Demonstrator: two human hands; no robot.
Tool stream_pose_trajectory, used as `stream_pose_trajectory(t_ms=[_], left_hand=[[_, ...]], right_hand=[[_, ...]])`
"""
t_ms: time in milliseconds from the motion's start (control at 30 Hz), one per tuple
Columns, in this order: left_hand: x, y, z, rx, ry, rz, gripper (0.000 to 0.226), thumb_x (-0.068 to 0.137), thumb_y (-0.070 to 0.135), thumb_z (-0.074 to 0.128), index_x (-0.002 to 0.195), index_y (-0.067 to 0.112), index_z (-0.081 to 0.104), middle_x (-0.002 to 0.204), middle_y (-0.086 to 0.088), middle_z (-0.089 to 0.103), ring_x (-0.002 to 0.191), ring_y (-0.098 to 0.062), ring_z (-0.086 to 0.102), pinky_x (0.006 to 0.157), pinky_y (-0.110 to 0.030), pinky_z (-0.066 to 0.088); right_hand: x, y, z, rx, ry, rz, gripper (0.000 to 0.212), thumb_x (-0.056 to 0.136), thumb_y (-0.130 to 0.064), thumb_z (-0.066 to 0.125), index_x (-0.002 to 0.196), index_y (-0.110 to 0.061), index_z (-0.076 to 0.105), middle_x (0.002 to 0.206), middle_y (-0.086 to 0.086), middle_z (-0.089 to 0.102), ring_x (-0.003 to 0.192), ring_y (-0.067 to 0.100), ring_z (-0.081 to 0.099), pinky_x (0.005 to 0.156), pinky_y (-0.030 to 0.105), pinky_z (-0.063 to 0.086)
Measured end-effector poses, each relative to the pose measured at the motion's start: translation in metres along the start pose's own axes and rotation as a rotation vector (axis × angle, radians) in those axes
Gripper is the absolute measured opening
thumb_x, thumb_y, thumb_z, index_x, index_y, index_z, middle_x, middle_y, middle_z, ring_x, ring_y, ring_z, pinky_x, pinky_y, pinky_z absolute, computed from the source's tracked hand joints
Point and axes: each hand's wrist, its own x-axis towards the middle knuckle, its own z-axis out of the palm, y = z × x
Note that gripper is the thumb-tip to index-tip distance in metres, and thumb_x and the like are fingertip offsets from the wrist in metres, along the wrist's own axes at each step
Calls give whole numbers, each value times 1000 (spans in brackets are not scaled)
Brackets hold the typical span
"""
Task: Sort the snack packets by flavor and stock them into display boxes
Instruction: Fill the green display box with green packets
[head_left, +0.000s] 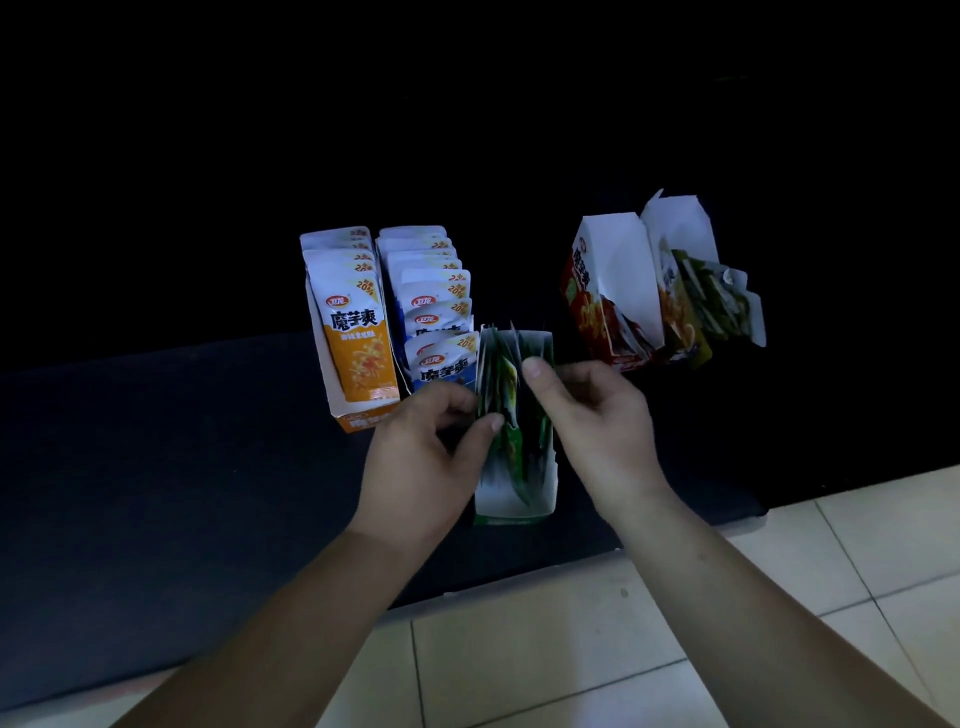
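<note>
- Holding the green packets (506, 400) from two sides: left hand (431, 447) curled at their left side with the thumb laid on them, right hand (597, 415) with the thumb on their top edge, other fingers hidden behind.
- As far as visible, each grip clamped on the green packets.
- Standing on edge inside the green box (514, 506), near the front edge of the dark worktop (156, 467), just right of the blue packets (439, 296).
- Probably very light, thin and soft, with smooth, slippery film; better to pinch several together at the flat top seam, not at the soft middle.
- Thin cardboard for the green box, so likely easy to bend or tip; safer to steady one wall while pressing packets down.
- Little room on the left: blue packets close beside, then the orange box (343, 410) just beside them, full of upright packets.
- More open room to the right: bare worktop up to the red box (608, 306) and the open box of mixed packets (711, 301), both far right and well apart.
- Close behind the green box on the near side, the worktop edge and the tiled floor (779, 597); best not to pull the box nearer.
</note>
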Motion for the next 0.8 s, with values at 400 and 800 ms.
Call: stream_pose_trajectory(t_ms=[400,800], left_hand=[[-16,10,16,458,-11,129,28,87,50,72,72,27,70,53,10,50,52,-8,50,45,-29,47],[-44,33,9,395,8,378,14,87,20,72,74,23,69,66,8,61,57,-13,57,46,-34,46]], right_hand=[[-8,17,-11,13,-27,43,14,84,-29,85,93,-21,78,84,-4,77,81,4,72,73,23,58],[-42,-22,-33,253,-270,-28,48,65,-33,83,109,-14,75,93,8,79,84,18,75,72,35,62]])
